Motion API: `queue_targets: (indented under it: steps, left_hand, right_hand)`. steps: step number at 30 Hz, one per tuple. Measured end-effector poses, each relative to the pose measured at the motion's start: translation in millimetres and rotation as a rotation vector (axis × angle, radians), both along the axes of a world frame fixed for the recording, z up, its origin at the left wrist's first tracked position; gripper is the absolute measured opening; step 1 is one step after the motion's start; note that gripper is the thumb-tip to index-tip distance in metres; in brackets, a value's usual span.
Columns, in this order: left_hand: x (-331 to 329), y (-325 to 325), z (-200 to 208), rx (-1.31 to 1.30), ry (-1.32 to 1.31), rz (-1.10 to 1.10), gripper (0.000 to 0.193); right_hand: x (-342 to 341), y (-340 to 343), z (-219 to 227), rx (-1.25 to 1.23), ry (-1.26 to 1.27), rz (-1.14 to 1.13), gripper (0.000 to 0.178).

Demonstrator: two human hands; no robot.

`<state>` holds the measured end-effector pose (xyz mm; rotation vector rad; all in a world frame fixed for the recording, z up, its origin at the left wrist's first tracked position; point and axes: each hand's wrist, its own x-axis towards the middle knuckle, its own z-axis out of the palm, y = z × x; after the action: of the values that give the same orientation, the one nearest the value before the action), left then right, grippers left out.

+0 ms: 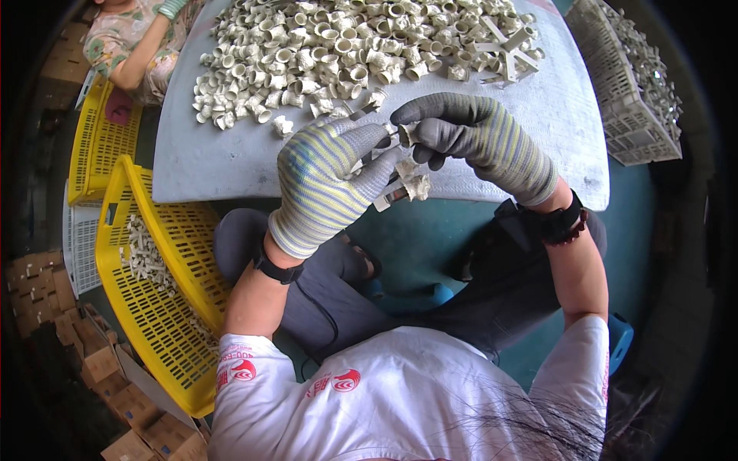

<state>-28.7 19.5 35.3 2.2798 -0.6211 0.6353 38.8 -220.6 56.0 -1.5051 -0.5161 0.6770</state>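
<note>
Both my hands wear striped grey-and-yellow gloves with dark grey fingertips and meet just over the table's near edge. My left hand (327,177) is closed around a pale part with bar-like ends, mostly hidden by the fingers. A cream, flared cup-shaped piece (417,187) shows at the lower end of that part. Between thumb and fingers my right hand (480,138) pinches another cup-shaped piece (407,135), close against the left fingertips. Beyond the hands, a big heap of similar cup-shaped pieces (330,54) covers the far side of the grey table (231,165).
A pale frame with several arms (507,52) stands at the heap's right. White crate (615,92), filled with parts, is at the far right. Yellow baskets (165,307) stand left, the nearer holding small pale pieces. Another person (131,46) sits at the far left, near cardboard boxes (100,369).
</note>
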Motion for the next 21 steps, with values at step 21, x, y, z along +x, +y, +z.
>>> queue_targets:
  steps: [21]
  left_hand:
    - [-5, 3, 1, -0.103, -0.005, -0.056, 0.025]
  right_hand:
    - [-4, 15, -14, 0.303, -0.233, -0.059, 0.043]
